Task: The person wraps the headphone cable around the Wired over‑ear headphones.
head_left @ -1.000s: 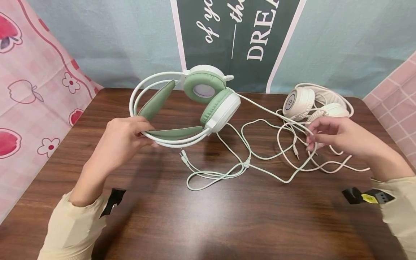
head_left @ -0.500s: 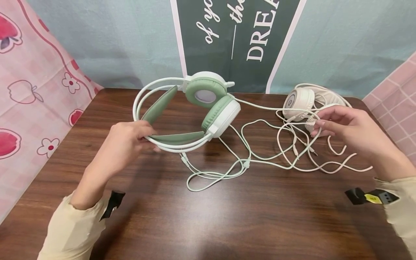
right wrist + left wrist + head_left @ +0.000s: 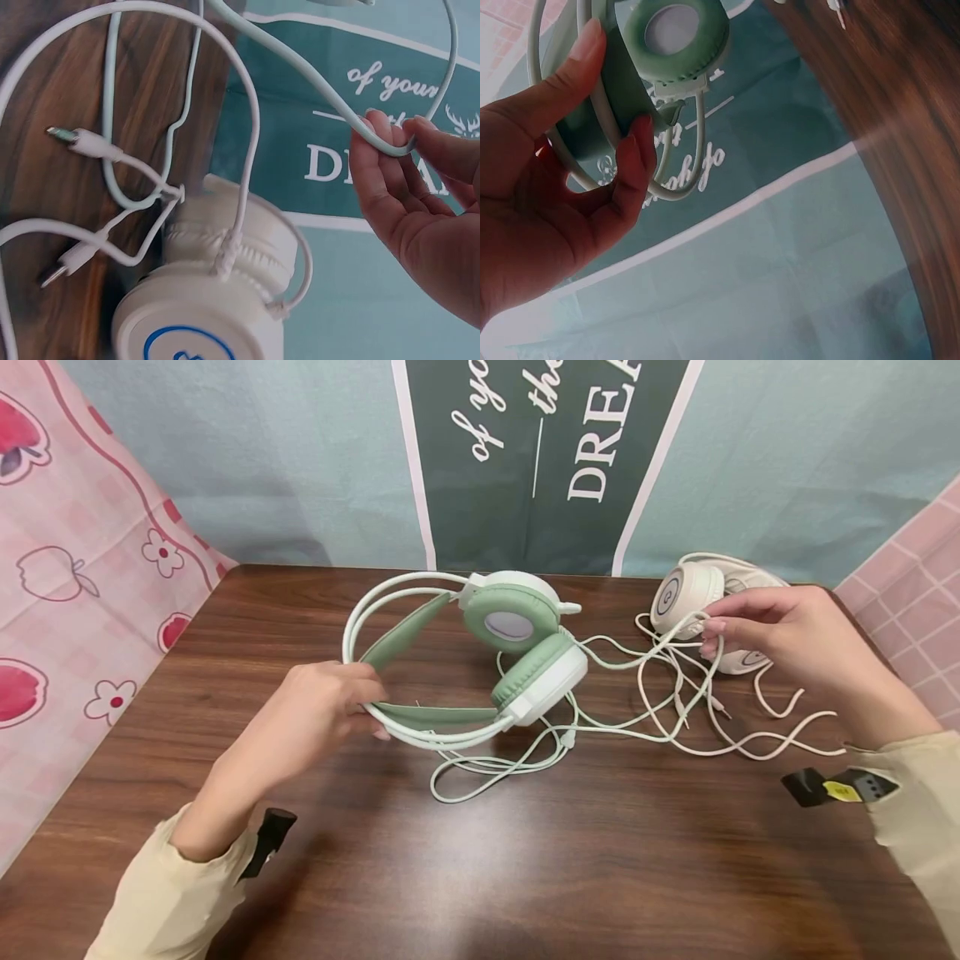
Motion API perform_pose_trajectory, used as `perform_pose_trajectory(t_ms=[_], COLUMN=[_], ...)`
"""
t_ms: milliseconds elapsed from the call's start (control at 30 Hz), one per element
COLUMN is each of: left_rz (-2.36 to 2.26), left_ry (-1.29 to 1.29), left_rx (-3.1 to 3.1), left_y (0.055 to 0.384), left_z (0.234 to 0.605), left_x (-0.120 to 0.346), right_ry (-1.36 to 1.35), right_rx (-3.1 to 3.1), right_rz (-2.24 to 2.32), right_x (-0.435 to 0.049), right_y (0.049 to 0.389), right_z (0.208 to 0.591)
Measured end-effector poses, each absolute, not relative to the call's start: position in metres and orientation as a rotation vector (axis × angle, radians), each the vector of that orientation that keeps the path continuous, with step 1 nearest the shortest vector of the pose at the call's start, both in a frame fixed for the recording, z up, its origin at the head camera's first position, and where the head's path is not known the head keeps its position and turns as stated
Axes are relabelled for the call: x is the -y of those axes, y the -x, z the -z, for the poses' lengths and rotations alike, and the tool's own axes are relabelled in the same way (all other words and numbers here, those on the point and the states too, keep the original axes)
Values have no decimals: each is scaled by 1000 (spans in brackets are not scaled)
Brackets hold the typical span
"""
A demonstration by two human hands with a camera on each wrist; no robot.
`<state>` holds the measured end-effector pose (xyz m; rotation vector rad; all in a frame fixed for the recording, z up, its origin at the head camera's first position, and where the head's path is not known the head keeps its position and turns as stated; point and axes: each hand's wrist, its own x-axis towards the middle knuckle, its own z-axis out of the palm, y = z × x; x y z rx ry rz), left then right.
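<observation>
I see the left hand (image 3: 330,706) at nine o'clock gripping the green-padded headset (image 3: 532,670) at centre, whose mint cable (image 3: 322,86) could snag crossing cords (image 3: 251,135) of the cream headset (image 3: 701,595) if tugged by the right hand (image 3: 780,631) pinching it at three.

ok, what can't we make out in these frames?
Head: part of the cream headset, behind the right hand.
Head: exact path of the pale green cable, lost in overlaps.
Left wrist: part of the green headset, cut by top edge.
Right wrist: bottom of the blue logo, cut by bottom edge.
</observation>
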<state>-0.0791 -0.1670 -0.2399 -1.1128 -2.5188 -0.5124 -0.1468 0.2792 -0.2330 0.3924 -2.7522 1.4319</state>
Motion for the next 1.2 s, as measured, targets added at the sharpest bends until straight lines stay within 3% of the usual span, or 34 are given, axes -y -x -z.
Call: perform_pose_trajectory(t_ms=[1200], left_rz=[442], left_ry=[1429], left_rx=[2542], left_y=[73], left_z=[232], left_x=[130], right_ry=[-838], right_rx=[2930], right_rz=[-1003], right_x=[-192], right_y=[181], right_z=[197])
